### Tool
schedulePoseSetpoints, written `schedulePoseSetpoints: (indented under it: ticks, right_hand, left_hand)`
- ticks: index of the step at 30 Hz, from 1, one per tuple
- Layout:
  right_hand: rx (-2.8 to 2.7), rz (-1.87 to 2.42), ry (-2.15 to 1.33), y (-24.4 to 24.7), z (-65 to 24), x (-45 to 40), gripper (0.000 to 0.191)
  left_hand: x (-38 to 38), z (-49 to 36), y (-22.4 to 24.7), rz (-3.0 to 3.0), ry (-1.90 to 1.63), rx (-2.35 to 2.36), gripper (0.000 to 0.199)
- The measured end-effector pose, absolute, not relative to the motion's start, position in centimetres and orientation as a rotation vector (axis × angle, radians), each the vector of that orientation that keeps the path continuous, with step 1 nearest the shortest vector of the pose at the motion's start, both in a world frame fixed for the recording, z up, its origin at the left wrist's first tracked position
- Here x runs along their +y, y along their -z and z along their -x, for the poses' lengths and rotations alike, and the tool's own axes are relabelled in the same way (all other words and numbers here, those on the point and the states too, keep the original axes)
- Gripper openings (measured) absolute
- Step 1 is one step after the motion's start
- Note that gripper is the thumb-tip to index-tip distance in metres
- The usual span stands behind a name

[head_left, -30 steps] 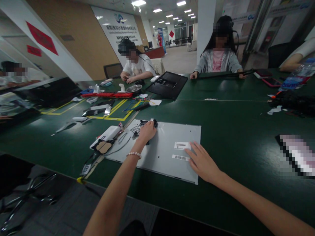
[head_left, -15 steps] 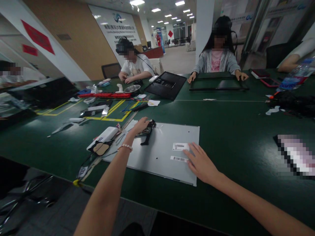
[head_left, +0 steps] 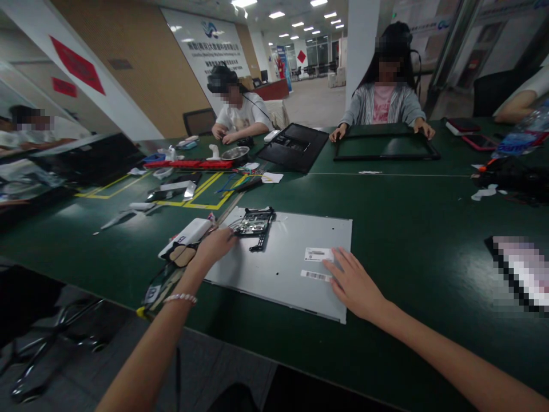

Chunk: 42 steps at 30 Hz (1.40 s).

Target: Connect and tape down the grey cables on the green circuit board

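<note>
- A flat metallic panel [head_left: 295,292] lies on the green table [head_left: 407,229] in front of the person, set slightly askew to the table's near edge.
- Two white labels are stuck near the panel's right side: an upper rectangular label [head_left: 316,254] with lines of print and a dark bar, and a narrower barcode label [head_left: 313,275] below it. Their fine print is too small to read.
- A circuit board in a black bracket [head_left: 259,221] sits on the panel's upper left part, one black arm of the bracket reaching toward the near edge.
- The left hand [head_left: 214,245] is over the panel's left edge, fingertips at the board's near left corner. Its fingers are partly bent; whether this grip has hold of anything, I cannot tell.
- The right hand [head_left: 355,283] lies over the panel's right edge, grip loose and holding nothing, fingers spread, fingertips at the right ends of both labels.
- A white case [head_left: 195,230] with a dark mark, perhaps a letter, lies just left of the panel; a white tag [head_left: 152,293] near it also bears a dark character, too blurred to name.
- Across the table, a co-worker [head_left: 381,106] has both hands on a black rectangular frame [head_left: 386,157].
- On the wall behind, a white sign [head_left: 214,48] carries a blue emblem, Chinese characters and a line that includes "Big Data Technology Co., Ltd."
</note>
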State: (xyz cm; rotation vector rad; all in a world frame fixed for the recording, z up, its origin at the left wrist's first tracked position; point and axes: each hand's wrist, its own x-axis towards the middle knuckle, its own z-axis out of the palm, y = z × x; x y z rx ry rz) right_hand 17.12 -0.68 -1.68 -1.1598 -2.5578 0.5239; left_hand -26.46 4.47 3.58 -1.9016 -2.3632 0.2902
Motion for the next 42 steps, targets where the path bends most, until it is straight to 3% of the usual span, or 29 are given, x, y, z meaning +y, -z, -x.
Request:
schedulePoseSetpoints:
  ticks: [8,15,22,42]
  right_hand:
    - [-2.556,1.146,-0.505,2.0,-17.1,-0.5,0.048]
    - [-2.558,1.16,-0.487,1.1,-17.0,-0.7,0.047]
    - [-2.569,1.169,-0.473,1.0,-16.9,-0.5,0.047]
    - [-2.562,1.143,-0.468,1.3,-16.9,-0.6,0.046]
  left_hand:
    - [4.6,26.4,-3.8,1.739,-0.2,-2.332,0.039]
    - [10.8,24.4,-6.6,1.722,-0.018,-2.234,0.042]
    - [16.7,21.2,-3.7,2.001,0.021,-2.217,0.038]
    - [15.7,21.8,-1.5,2.382,0.182,-2.269,0.048]
